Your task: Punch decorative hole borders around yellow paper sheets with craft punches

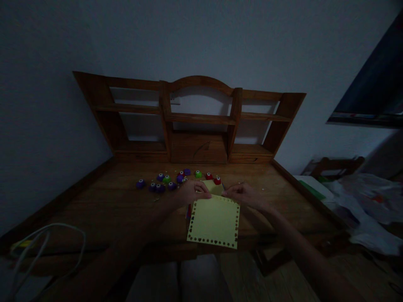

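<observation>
A pale yellow sheet of paper (215, 220), with small hearts, stars and other shapes along its edges, hangs tilted over the desk's front edge. At its top edge my left hand (191, 193) is closed, thumb and fingers pinching the paper. My right hand (244, 194) pinches the same sheet near its upper right corner. Behind the hands lies another yellow sheet (211, 184), partly covered. Small knob-like pieces stand beyond, among them a red one (217, 180), a green one (197, 173) and a purple one (171, 186), most with a white, dark-centred top.
A wooden desk (126, 209) with a shelf unit (198, 119) at its back stands against the wall. Small paper scraps lie around the coloured pieces. A white cable (82, 239) loops at the front left. Plastic bags (368, 201) and a chair (338, 165) are at the right.
</observation>
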The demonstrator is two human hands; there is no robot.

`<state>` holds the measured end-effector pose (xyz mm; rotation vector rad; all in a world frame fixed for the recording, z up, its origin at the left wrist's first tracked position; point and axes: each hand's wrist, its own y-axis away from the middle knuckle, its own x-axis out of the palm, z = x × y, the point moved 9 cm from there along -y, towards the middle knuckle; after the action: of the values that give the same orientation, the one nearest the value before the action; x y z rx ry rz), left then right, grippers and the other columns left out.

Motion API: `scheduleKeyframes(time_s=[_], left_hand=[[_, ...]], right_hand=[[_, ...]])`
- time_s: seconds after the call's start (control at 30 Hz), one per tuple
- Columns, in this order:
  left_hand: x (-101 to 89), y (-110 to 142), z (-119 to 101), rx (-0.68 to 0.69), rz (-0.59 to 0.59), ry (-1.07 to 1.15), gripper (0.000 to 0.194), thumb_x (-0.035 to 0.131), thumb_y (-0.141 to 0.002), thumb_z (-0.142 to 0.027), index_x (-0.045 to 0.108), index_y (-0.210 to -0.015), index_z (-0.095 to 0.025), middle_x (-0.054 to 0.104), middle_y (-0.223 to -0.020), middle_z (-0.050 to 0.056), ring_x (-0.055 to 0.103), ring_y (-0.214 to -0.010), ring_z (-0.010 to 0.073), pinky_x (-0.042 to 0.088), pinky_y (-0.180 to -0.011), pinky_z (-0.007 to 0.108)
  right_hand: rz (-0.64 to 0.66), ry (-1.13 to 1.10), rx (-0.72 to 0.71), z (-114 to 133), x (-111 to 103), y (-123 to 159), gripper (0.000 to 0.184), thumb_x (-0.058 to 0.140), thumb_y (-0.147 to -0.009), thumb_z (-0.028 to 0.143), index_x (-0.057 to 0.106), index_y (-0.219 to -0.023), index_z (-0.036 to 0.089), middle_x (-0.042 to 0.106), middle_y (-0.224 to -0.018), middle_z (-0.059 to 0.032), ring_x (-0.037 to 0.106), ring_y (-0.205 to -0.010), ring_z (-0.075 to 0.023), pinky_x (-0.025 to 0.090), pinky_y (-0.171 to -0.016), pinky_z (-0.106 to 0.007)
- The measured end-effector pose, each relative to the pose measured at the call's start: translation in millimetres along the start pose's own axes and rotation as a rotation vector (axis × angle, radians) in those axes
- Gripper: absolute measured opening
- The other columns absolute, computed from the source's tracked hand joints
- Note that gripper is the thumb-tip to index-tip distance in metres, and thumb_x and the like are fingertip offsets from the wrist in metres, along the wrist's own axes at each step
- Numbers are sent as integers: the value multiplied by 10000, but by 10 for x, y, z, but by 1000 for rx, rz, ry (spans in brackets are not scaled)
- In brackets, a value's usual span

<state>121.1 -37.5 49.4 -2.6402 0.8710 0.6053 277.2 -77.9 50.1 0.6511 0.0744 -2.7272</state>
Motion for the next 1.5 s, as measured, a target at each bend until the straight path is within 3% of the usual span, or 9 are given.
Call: scheduleKeyframes(time_s=[0.2,0.37,0.57,0.73,0.93,1.03,1.1,1.27,1.5], left_hand=[[-23,254,-330,16,-73,6,232,696,-740,-364,730,-788,-139,724,-783,61,660,-736,165,486,-673,241],[67,441,-509,-13,-45,67,210,678,-751,-321,731,-813,-128,742,-810,74,684,-750,169,511,-705,245],[-19,600,-440,-83,-79,48,213,688,-733,-326,743,-812,-136,751,-783,69,695,-699,176,523,-629,234],[-31,721,-326,-103,-55,52,255,689,-733,-363,751,-846,-143,754,-832,74,706,-768,203,535,-679,253],[-38,766,-243,-99,-73,34,241,674,-743,-362,746,-820,-145,753,-823,74,706,-769,209,542,-690,282],[-20,774,-244,-97,-88,34,224,678,-740,-350,738,-802,-144,752,-805,75,703,-745,200,543,-688,285],[36,783,-277,-90,-80,48,221,667,-754,-345,732,-813,-142,751,-814,72,701,-751,192,541,-704,282],[162,795,-436,6,-100,-44,191,622,-792,-314,734,-828,-163,745,-833,51,692,-771,174,528,-753,271],[246,788,-432,-29,45,25,265,617,-796,-374,730,-864,-143,743,-839,69,682,-755,182,512,-699,261]], right_hand=[[67,102,-97,275,101,67,251,654,-743,360,740,-792,129,690,-696,-39,547,-572,-118,402,-538,-228],[110,150,-142,451,211,127,207,597,-751,268,737,-816,130,671,-682,-16,521,-550,-101,390,-523,-215],[210,207,-131,508,191,242,216,602,-754,289,743,-803,133,656,-657,-8,519,-566,-111,391,-542,-226],[241,186,-127,426,86,373,199,601,-764,285,742,-761,145,681,-670,-16,566,-603,-135,421,-576,-239],[215,178,-141,434,9,451,227,598,-796,319,747,-871,166,730,-840,-63,647,-767,-201,492,-693,-300],[184,175,-138,502,82,456,274,645,-781,378,735,-955,187,728,-929,-74,643,-839,-213,497,-733,-313],[197,172,-121,515,203,455,291,640,-787,410,731,-940,181,728,-865,-58,638,-778,-194,490,-683,-293],[192,233,-142,565,431,477,223,575,-835,328,730,-869,171,724,-803,-40,630,-704,-161,456,-614,-250],[185,334,-194,717,427,578,208,566,-830,295,737,-875,184,710,-736,-32,607,-648,-155,425,-569,-242]])
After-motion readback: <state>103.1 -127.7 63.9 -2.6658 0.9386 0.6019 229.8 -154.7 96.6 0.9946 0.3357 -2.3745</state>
